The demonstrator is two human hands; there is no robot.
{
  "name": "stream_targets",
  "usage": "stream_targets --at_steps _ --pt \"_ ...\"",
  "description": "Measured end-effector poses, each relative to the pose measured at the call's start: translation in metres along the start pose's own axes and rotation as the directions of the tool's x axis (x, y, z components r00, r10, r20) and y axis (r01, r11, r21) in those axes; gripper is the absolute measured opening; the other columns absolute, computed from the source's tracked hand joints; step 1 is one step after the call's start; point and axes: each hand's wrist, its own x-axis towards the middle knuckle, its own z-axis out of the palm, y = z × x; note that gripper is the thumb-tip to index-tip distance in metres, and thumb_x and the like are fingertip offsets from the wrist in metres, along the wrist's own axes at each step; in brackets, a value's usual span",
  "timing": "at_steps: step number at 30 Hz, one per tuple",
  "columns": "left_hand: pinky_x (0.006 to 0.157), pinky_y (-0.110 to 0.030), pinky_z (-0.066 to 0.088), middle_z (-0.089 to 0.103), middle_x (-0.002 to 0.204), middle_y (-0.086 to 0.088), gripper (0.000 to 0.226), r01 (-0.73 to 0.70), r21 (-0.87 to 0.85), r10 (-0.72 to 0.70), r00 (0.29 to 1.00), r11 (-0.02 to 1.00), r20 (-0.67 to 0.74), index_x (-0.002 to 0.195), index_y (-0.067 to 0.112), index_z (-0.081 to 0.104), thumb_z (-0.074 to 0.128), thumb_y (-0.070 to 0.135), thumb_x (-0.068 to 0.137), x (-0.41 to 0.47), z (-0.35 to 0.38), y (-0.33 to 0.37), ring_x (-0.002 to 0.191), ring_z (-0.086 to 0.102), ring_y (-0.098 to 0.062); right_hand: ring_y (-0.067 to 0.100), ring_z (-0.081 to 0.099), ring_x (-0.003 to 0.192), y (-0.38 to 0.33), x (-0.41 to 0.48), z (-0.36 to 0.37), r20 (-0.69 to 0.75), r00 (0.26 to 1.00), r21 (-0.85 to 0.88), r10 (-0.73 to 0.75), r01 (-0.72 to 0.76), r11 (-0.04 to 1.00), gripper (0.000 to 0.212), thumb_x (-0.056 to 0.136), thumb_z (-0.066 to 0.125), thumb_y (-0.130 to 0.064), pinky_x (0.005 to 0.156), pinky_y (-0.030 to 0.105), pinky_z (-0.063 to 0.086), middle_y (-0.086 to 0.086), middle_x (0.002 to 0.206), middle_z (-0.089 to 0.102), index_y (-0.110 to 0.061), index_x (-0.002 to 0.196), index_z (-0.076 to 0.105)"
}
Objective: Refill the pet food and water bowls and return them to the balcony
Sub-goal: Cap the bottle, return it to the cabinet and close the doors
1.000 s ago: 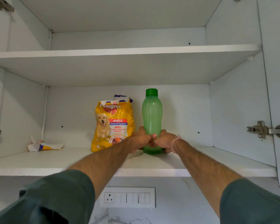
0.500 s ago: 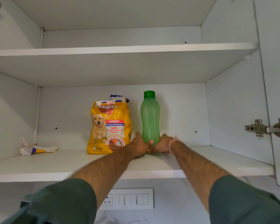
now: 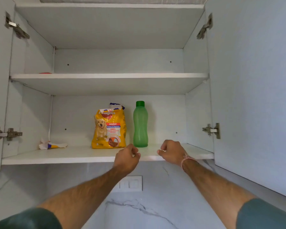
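Observation:
A green water bottle (image 3: 140, 124) with a green cap stands upright on the lower shelf (image 3: 76, 157) of an open wall cupboard. Just left of it stands a yellow dog food bag (image 3: 109, 128) with its top torn open. My left hand (image 3: 127, 157) hangs at the shelf's front edge, below and left of the bottle, fingers curled and holding nothing. My right hand (image 3: 172, 152) is at the shelf edge to the right of the bottle, fingers loosely curled, also empty. Neither hand touches the bottle. No bowls are in view.
Both cupboard doors stand open, the right door (image 3: 254, 96) close beside my right arm. A crumpled wrapper (image 3: 52, 145) lies at the shelf's left. The upper shelf (image 3: 109, 76) holds a small red thing at its left. A switch plate (image 3: 130, 183) sits on the marble wall below.
Both hands have let go of the green bottle and drawn back to the shelf's front edge. The bottle stays standing on the shelf. My view has pulled back, showing more of the cupboard.

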Motion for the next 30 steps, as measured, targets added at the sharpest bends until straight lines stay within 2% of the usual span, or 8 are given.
stream_targets --at_steps 4,7,10,16,19,22,26,30 --pt "0.088 -0.027 0.049 0.066 0.114 0.003 0.018 -0.031 -0.12 0.033 0.999 0.992 0.011 0.11 0.024 0.063 0.07 0.026 0.093 -0.063 0.025 0.041 0.103 0.061 -0.016 0.024 0.065 0.106 -0.001 -0.058 -0.045 -0.096 0.994 -0.035 -0.058 0.055 0.998 0.017 0.089 0.068 -0.029 0.093 0.036 0.053 0.006 0.112 0.07 -0.016 0.1 0.069" --pt "0.075 -0.022 0.049 0.068 0.106 0.003 0.013 -0.014 -0.319 0.067 0.986 0.948 0.155 0.103 0.021 0.063 0.071 0.022 0.093 -0.118 0.044 0.091 0.09 0.064 -0.013 0.024 0.064 0.106 -0.006 -0.101 -0.084 -0.162 0.983 -0.107 -0.088 0.071 0.992 0.015 0.09 0.067 -0.027 0.091 0.036 0.053 0.006 0.113 0.069 -0.017 0.102 0.07" --pt "0.067 -0.017 0.046 0.069 0.105 0.0 0.014 0.116 -0.505 0.072 0.938 0.855 0.338 0.104 0.017 0.064 0.07 0.022 0.094 -0.174 0.067 0.139 0.091 0.065 -0.015 0.02 0.062 0.1 -0.006 -0.148 -0.117 -0.23 0.967 -0.183 -0.112 0.07 0.981 0.015 0.091 0.065 -0.023 0.081 0.03 0.049 0.002 0.111 0.068 -0.017 0.103 0.07" --pt "0.079 -0.031 0.058 0.071 0.117 -0.008 0.025 0.586 -0.621 0.057 0.702 0.52 0.71 0.124 0.013 0.058 0.056 0.025 0.103 -0.275 0.093 0.226 0.095 0.071 -0.022 0.023 0.061 0.104 -0.011 -0.248 -0.173 -0.248 0.956 -0.351 -0.155 0.061 0.935 0.014 0.093 0.059 -0.019 0.087 0.037 0.051 0.001 0.112 0.063 -0.016 0.105 0.066" --pt "0.094 -0.039 0.058 0.068 0.127 -0.014 0.034 0.733 -0.616 0.179 0.591 0.288 0.787 0.128 0.01 0.06 0.04 0.029 0.109 -0.301 0.092 0.265 0.11 0.07 -0.028 0.024 0.06 0.103 -0.015 -0.287 -0.203 -0.276 0.933 -0.449 -0.231 0.087 0.889 0.014 0.093 0.058 -0.017 0.085 0.037 0.05 0.001 0.113 0.062 -0.016 0.106 0.064" --pt "0.087 -0.038 0.06 0.07 0.118 -0.018 0.037 0.782 -0.622 0.223 0.601 0.036 0.768 0.117 0.004 0.064 0.031 0.017 0.108 -0.314 0.076 0.302 0.104 0.069 -0.03 0.026 0.058 0.098 -0.019 -0.313 -0.233 -0.289 0.882 -0.589 -0.372 0.143 0.795 0.016 0.089 0.059 -0.014 0.082 0.039 0.047 0.003 0.108 0.063 -0.013 0.104 0.063" --pt "0.067 -0.039 0.064 0.067 0.119 -0.023 0.036 0.791 -0.602 0.166 0.612 -0.11 0.773 0.12 -0.003 0.061 0.031 0.015 0.108 -0.321 0.061 0.335 0.101 0.067 -0.034 0.031 0.056 0.101 -0.018 -0.333 -0.269 -0.342 0.789 -0.779 -0.51 0.065 0.624 0.027 0.071 0.068 -0.006 0.085 0.047 0.038 0.007 0.106 0.065 -0.011 0.098 0.067" --pt "0.09 -0.051 0.059 0.059 0.134 -0.027 0.033 0.765 -0.607 0.055 0.63 -0.216 0.775 0.133 -0.004 0.054 0.048 0.01 0.104 -0.331 0.061 0.344 0.11 0.066 -0.039 0.039 0.036 0.139 -0.013 -0.353 -0.289 -0.368 0.793 -0.802 -0.486 -0.006 0.598 0.058 0.058 0.068 -0.001 0.098 0.057 0.032 0.014 0.149 0.044 -0.011 0.115 0.064"
